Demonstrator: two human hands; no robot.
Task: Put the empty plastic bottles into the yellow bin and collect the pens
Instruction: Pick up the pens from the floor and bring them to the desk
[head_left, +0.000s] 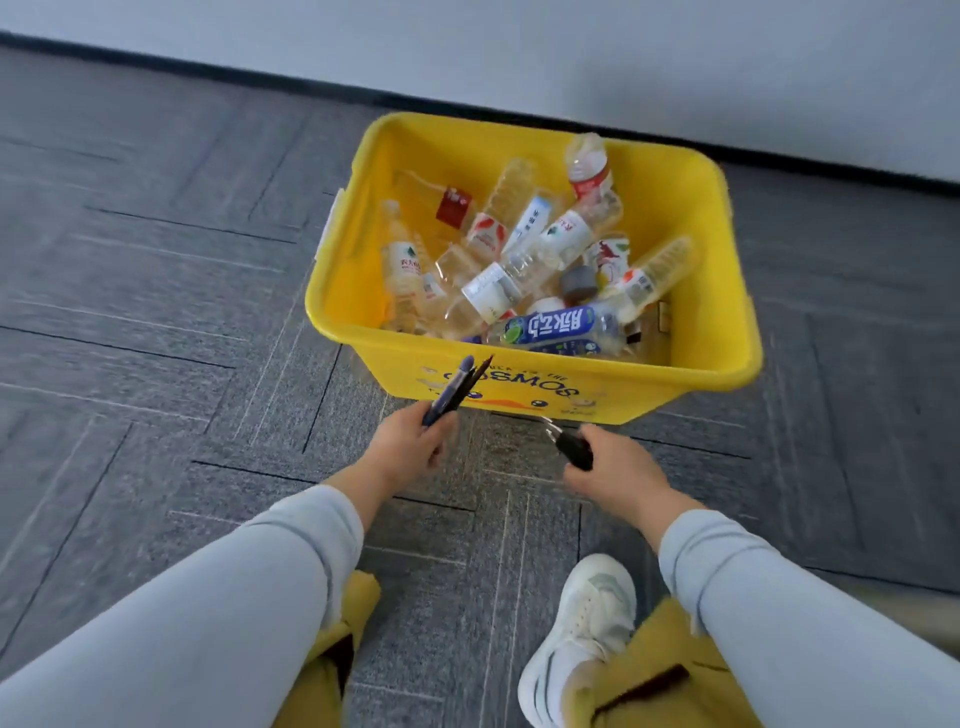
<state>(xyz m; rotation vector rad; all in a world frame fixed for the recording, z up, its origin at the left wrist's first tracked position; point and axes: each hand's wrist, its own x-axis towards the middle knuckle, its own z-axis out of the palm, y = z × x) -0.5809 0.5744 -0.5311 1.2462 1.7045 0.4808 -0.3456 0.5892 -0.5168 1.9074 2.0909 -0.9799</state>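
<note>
The yellow bin (691, 358) stands on the carpet ahead of me, holding several empty plastic bottles (524, 265). My left hand (410, 447) grips a small bundle of dark blue and black pens (457, 389), their tips pointing up toward the bin's front wall. Just below the bin's near edge, my right hand (618, 467) holds a black pen (571, 447) with a metal clip. Both hands hover above the floor, close together.
Grey patterned carpet tiles (156, 322) cover the floor. A pale wall with a black skirting strip (519, 111) runs behind the bin. My white shoe (576, 639) and yellow trousers show at the bottom.
</note>
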